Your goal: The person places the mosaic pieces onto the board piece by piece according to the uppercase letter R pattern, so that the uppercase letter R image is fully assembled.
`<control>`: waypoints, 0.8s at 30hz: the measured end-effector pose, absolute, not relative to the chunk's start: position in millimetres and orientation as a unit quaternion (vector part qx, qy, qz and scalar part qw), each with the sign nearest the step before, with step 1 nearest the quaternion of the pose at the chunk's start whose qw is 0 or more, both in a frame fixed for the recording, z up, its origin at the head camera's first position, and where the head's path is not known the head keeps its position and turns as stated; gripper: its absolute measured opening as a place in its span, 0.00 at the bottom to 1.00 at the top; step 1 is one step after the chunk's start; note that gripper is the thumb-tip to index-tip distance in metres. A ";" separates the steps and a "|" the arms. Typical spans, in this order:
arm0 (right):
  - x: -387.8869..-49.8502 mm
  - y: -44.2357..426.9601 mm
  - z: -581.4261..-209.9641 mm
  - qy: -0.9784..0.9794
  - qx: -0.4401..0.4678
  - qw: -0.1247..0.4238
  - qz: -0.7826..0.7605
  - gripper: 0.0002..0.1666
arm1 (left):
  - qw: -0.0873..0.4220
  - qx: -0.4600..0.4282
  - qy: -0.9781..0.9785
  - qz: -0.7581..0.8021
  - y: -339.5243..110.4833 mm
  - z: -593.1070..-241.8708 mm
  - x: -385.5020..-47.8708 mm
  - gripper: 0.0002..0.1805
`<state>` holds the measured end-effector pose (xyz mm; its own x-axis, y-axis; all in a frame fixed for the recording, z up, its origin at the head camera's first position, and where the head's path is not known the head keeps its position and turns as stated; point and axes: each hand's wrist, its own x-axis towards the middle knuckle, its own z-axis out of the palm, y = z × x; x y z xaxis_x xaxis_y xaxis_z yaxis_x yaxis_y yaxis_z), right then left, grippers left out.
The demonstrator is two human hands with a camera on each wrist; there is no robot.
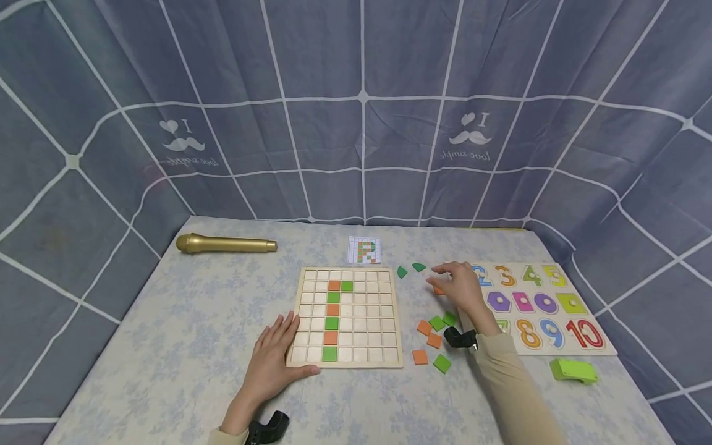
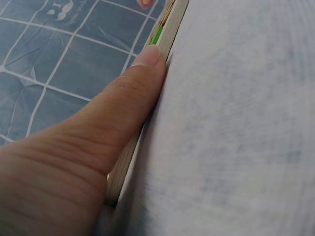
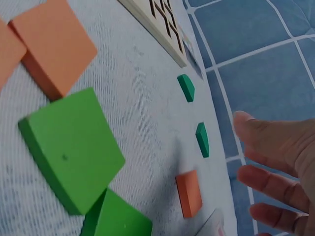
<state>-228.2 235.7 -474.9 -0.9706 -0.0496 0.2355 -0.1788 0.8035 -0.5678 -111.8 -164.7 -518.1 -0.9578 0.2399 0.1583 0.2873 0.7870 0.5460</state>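
Note:
A wooden grid board (image 1: 367, 322) lies at the middle, with orange and green square tiles in one column and a green tile (image 1: 347, 286) beside the top one. My left hand (image 1: 272, 355) rests at its lower left corner, fingers spread along the left edge and thumb (image 2: 123, 103) against the front edge. My right hand (image 1: 461, 285) hovers with nothing between its parted fingers, above an orange tile (image 3: 189, 193) on the table. Two dark green rounded pieces (image 1: 402, 272) lie left of that hand. Several loose orange and green tiles (image 1: 442, 363) lie nearer me.
A small pattern card (image 1: 364, 250) lies behind the board. At the right is a number-and-shape puzzle board (image 1: 547, 321), partly under my right arm, with a light green block (image 1: 575, 371) in front. A gold microphone (image 1: 225, 243) lies at the back left.

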 end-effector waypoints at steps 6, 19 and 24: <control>-227.4 242.4 -476.2 -0.952 0.073 0.064 0.290 0.16 | 0.060 -0.145 -0.942 -0.296 -164.2 -519.9 -111.7 0.60; -223.8 247.5 -473.3 -0.960 0.088 0.028 0.266 0.15 | 0.039 -0.138 -0.944 -0.298 -166.0 -520.5 -112.5 0.62; -224.6 247.8 -474.5 -0.962 0.087 0.018 0.259 0.13 | 0.052 -0.140 -0.944 -0.294 -165.4 -521.1 -112.3 0.62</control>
